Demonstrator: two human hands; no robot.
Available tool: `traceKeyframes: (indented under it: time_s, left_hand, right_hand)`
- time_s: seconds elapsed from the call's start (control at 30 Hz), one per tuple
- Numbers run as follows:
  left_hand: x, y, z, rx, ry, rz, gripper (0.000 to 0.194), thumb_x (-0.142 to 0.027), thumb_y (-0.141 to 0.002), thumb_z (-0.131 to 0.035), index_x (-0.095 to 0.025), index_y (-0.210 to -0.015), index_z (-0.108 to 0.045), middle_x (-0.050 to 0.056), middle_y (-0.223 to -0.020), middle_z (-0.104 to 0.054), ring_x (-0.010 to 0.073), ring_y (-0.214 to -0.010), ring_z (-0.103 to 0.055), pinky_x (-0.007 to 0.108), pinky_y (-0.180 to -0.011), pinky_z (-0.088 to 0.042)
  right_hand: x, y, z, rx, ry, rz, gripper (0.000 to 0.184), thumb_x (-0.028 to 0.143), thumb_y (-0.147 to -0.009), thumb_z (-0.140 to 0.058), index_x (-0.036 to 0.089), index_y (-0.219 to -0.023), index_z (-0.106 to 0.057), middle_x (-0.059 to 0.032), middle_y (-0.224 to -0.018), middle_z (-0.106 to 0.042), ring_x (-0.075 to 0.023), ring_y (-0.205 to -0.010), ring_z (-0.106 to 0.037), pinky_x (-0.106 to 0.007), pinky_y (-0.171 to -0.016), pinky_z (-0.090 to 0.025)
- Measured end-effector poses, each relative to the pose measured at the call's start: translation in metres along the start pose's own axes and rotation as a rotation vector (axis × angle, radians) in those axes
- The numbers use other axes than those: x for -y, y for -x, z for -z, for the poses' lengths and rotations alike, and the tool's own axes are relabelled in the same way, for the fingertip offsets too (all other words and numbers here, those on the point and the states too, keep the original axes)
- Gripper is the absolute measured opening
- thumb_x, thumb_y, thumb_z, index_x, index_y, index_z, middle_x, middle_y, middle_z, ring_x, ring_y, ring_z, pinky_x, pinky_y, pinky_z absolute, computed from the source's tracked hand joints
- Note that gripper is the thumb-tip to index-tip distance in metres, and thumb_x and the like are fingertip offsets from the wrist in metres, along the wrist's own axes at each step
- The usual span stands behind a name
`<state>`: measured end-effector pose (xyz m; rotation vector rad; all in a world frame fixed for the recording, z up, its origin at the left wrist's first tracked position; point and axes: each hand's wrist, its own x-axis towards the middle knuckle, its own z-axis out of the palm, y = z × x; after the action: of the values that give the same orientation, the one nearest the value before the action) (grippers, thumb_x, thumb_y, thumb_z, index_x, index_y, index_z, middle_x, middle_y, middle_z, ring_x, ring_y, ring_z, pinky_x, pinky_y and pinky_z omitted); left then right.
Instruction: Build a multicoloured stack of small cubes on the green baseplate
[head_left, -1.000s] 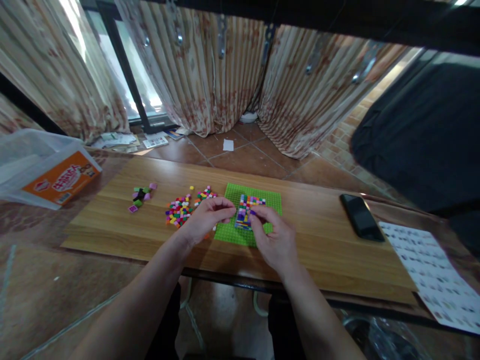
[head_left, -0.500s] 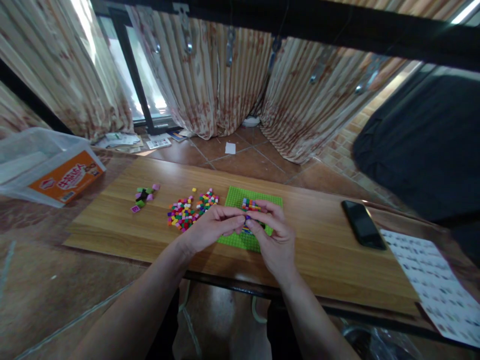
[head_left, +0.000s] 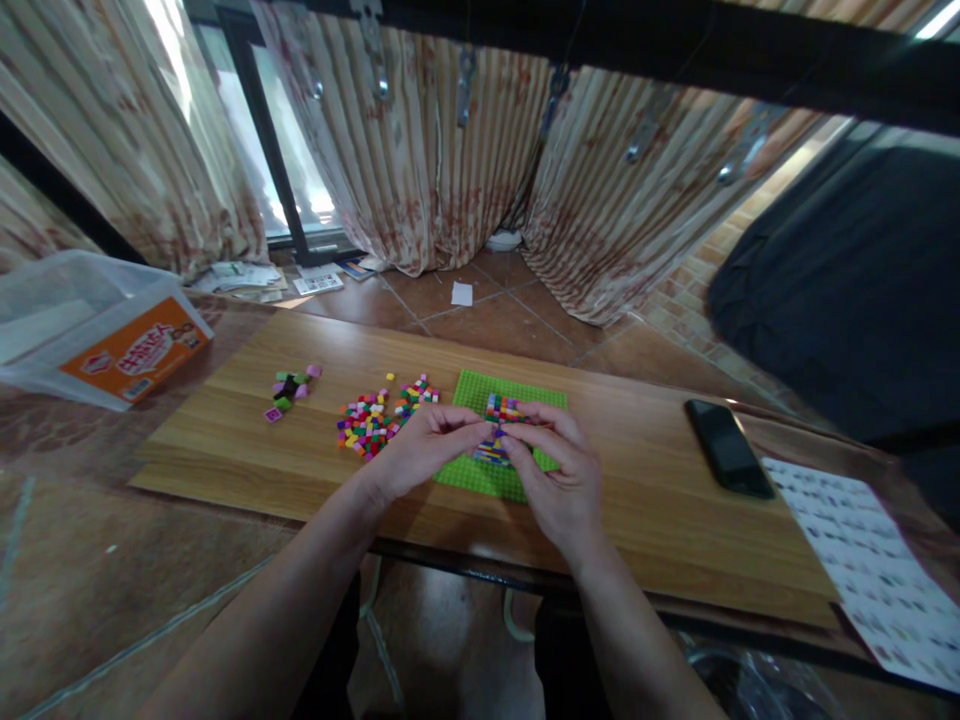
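Note:
Over a green studded baseplate (head_left: 469,392), my left hand (head_left: 420,446) and my right hand (head_left: 561,472) meet at the fingertips. Both pinch a small purple toy brick (head_left: 498,433), mostly covered by the fingers. Directly below and behind the fingertips, rows of multicoloured bricks (head_left: 491,454) are built up on the plate. My right hand hides part of these rows. Left of the plate, close to my left hand, lies a loose pile of small coloured bricks (head_left: 367,428).
Pink, green and black bricks (head_left: 288,388) lie farther left on the wooden table (head_left: 247,440). A clear plastic box (head_left: 97,330) with an orange label stands at the left end. A black phone (head_left: 727,448) and a printed sheet (head_left: 862,560) lie to the right.
My fingertips have shifted slightly, and my right hand has moved a little to the right. Less of the purple brick shows, and more of the built rows beneath is visible.

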<state>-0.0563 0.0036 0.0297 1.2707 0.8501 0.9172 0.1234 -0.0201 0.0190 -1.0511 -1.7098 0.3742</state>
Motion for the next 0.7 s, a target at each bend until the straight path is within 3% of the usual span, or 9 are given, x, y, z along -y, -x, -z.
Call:
traceKeyframes:
  time_s: [0.33,0.53,0.7]
  left_hand:
    - [0.013,-0.009,0.01,-0.312,-0.06,0.035,0.026,-0.038,-0.075,-0.066,-0.014,-0.065,-0.062,-0.004,-0.056,-0.048,0.0071,-0.051,-0.036,0.023,-0.049,-0.025]
    - [0.018,-0.009,0.005,-0.194,-0.089,0.093,0.024,-0.036,-0.07,-0.069,-0.013,-0.078,-0.069,-0.002,-0.061,-0.057,0.0077,-0.052,-0.041,0.022,-0.05,-0.028]
    - [0.02,-0.009,0.002,-0.175,-0.076,0.097,0.028,-0.038,-0.07,-0.07,-0.012,-0.079,-0.069,-0.002,-0.059,-0.057,0.0077,-0.052,-0.041,0.022,-0.05,-0.028]
  right_hand:
    - [-0.009,0.001,0.0,0.08,0.066,-0.073,0.011,0.024,-0.084,-0.066,0.029,-0.088,-0.075,-0.0038,-0.103,-0.064,-0.0199,-0.1,-0.059,-0.042,-0.089,-0.049]
    - [-0.012,0.002,-0.004,0.08,0.098,-0.066,0.01,0.025,-0.083,-0.068,0.03,-0.085,-0.075,-0.0037,-0.105,-0.064,-0.0205,-0.102,-0.057,-0.042,-0.089,-0.048]
    - [-0.015,0.002,-0.006,0.061,0.081,-0.095,0.007,0.027,-0.08,-0.07,0.03,-0.082,-0.075,-0.0041,-0.106,-0.063,-0.0214,-0.104,-0.057,-0.044,-0.09,-0.048]
